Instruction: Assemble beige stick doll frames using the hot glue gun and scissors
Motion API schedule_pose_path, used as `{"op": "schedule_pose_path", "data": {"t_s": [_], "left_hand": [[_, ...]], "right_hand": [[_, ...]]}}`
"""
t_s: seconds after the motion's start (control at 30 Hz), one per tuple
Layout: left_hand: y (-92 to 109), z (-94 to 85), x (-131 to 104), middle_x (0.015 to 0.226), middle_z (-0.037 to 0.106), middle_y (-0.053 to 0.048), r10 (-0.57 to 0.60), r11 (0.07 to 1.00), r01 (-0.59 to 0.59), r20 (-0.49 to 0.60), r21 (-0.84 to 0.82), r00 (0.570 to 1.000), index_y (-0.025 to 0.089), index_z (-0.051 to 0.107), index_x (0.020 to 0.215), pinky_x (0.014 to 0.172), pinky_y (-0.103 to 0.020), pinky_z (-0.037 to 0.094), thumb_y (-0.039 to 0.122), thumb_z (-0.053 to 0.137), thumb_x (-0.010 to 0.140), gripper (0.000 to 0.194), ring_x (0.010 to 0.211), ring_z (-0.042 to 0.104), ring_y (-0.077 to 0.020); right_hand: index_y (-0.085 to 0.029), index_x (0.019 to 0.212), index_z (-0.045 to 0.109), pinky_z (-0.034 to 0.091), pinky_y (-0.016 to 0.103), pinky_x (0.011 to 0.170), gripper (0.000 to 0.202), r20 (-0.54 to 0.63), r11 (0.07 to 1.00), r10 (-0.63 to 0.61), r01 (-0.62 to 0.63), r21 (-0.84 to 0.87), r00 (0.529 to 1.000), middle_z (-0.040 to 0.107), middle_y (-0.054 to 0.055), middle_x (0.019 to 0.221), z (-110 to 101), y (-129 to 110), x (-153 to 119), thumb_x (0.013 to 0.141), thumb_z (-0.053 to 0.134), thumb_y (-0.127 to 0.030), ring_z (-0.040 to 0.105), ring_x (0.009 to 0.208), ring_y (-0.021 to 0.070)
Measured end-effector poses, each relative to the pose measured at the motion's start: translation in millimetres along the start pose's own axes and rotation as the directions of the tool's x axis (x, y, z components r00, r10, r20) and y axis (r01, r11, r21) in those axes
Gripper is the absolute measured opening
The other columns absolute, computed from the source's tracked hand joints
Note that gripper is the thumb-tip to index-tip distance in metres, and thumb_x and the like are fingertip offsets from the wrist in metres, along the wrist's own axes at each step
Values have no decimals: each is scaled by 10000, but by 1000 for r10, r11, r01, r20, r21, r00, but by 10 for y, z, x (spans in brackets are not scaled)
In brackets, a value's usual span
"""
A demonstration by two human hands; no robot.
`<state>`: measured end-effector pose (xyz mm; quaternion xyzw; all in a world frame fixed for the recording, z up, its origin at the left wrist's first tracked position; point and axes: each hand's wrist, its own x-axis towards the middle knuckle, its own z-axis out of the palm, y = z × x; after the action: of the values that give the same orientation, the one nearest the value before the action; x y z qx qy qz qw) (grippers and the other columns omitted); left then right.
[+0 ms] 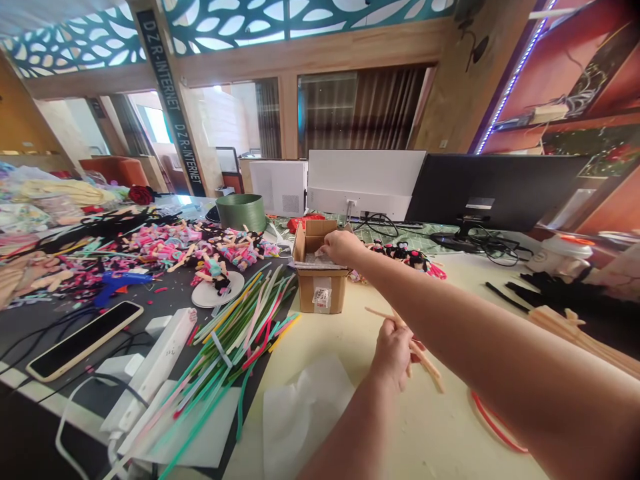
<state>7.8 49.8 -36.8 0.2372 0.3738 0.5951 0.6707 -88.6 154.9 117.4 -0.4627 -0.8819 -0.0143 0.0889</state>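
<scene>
My right hand [344, 247] reaches across to the top of an open cardboard box [320, 288], its fingers closed at the opening beside clear plastic; what they hold, if anything, is too small to tell. Nearer to me, my left hand [393, 352] is wrapped round beige fuzzy stems [429, 368], whose ends stick out on both sides. A long bundle of coloured stems [235, 333] lies left of the box. A small doll figure [216, 275] rests on a white round plate [200, 295].
Many small pink and black figures [150, 247], a blue glue gun [117, 285], a phone [85, 341] and a white power strip [160, 367] cover the left side. Monitors [367, 183] stand behind the box. Black stems [545, 297] lie at the right.
</scene>
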Motion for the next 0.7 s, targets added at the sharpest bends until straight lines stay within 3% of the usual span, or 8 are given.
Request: {"op": "schedule_pose_path", "data": {"t_s": [0.13,0.4,0.53,0.63,0.7], "left_hand": [[-21,-4,12,664,554,3,-3,1000,2,2,18,1000,172,535,915,533,-230,403,376,660,700,322,561,517,-101],[-50,-15,26,713,589,-14,-4,998,4,8,60,1000,176,531,983,590,-264,426,352,606,748,302,612,555,-125],[-48,-15,26,713,584,-15,-7,997,6,3,72,1000,176,527,971,595,-264,432,340,605,750,286,626,562,-129],[-25,-2,2,734,587,-22,-13,998,12,6,65,1000,175,516,957,595,-269,433,323,604,751,269,624,555,-128],[6,10,-29,752,590,-28,-18,998,17,8,62,1000,174,513,945,594,-271,433,312,603,752,254,623,550,-126]], "right_hand": [[-179,879,728,461,244,716,187,23,1000,-10,10,-1,1000,729,89,909,-21,-6,-3,806,595,-289,657,886,217],[-169,968,707,452,302,810,359,-33,1000,9,-10,-11,999,691,148,1046,-112,-46,-84,894,454,-414,634,966,248],[-197,1000,694,441,303,815,320,-20,1000,-5,4,-6,1000,675,116,1079,-130,-24,-86,849,537,-432,601,1007,245],[-227,1037,678,428,300,813,312,-23,999,-33,32,-4,999,656,88,1114,-232,-27,-119,791,619,-410,574,1029,243],[-188,1007,680,423,310,794,303,-99,1000,-15,15,-1,995,670,109,1029,-341,-69,-204,854,530,-403,591,967,244]]}}
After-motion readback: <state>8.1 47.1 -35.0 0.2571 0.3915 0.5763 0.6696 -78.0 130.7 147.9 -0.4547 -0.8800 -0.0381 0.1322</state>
